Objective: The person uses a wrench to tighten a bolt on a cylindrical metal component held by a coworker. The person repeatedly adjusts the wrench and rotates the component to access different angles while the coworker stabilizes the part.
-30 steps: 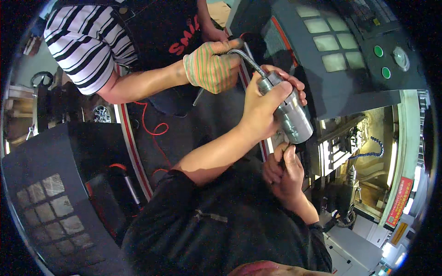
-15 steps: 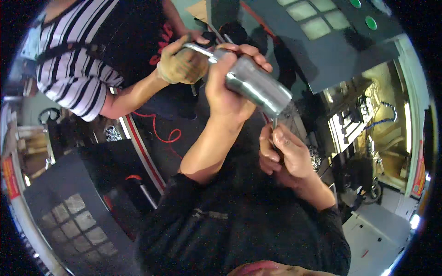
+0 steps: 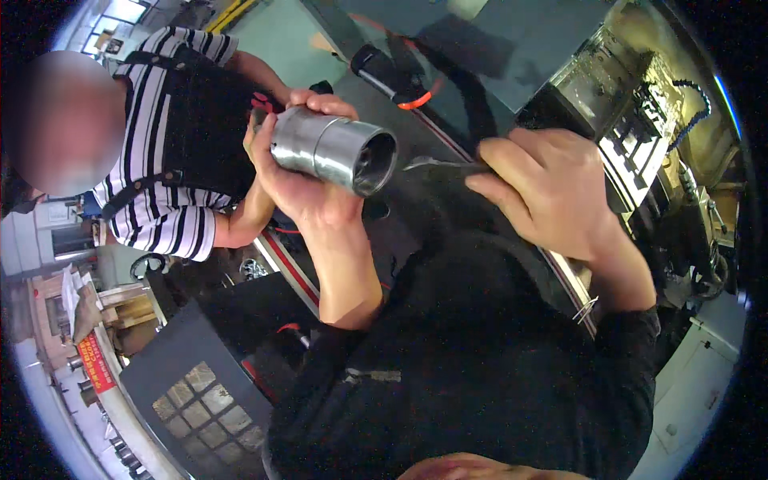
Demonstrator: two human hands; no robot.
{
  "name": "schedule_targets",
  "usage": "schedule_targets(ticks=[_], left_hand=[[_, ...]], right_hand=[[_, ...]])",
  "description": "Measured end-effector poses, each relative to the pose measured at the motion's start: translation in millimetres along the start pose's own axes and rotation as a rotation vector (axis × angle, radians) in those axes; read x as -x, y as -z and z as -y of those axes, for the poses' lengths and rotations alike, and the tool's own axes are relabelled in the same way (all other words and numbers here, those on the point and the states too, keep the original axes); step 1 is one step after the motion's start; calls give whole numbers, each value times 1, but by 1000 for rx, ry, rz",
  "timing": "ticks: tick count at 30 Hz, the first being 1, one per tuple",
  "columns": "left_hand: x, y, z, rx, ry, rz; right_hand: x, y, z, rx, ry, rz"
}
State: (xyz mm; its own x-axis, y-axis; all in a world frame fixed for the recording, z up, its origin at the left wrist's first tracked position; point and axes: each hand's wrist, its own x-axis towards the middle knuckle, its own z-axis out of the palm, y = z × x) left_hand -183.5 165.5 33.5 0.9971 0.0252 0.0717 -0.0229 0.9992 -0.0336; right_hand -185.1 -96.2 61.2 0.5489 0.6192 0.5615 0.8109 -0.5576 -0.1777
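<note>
Two bare hands work close together above a dark lap: the left hand [image 3: 300, 172] is wrapped around a machined steel cylinder [image 3: 332, 150], fingers curled over its far side and thumb along the near side, clamped firmly on the part. The cylinder is stepped, smooth and bright, with a slightly wider collar at one end; its long axis runs nearly level, tilting a little downward, and its open, hollow mouth faces toward the right hand. The left forearm rises steeply from a black sleeve, wrist bent so the bore is turned across the body.

The right hand [image 3: 552, 192], just beside that open end, is closed in a loose fist on a slim dark metal tool [image 3: 444, 167], whose flat tip points at the cylinder's mouth and stops just short of it. The knuckles face up, and the wrist leads back into a black sleeve.

Behind the left hand stands a co-worker in a striped shirt [image 3: 164, 184] with dark apron straps. Beyond the right hand lies a grey machine enclosure [image 3: 632, 152] with hoses and fittings.
</note>
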Motion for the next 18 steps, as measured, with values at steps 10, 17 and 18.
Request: schedule_targets(ticks=[10,17,18], left_hand=[[4,-6,6,19,-45,-54],[0,-7,0,-10,-44,-59],[0,-8,-1,-21,-50,-62]], right_hand=[[-49,7,-12,275,322,-97],[-69,8,-22,344,453,-114],[-72,6,-21,308,453,-96]])
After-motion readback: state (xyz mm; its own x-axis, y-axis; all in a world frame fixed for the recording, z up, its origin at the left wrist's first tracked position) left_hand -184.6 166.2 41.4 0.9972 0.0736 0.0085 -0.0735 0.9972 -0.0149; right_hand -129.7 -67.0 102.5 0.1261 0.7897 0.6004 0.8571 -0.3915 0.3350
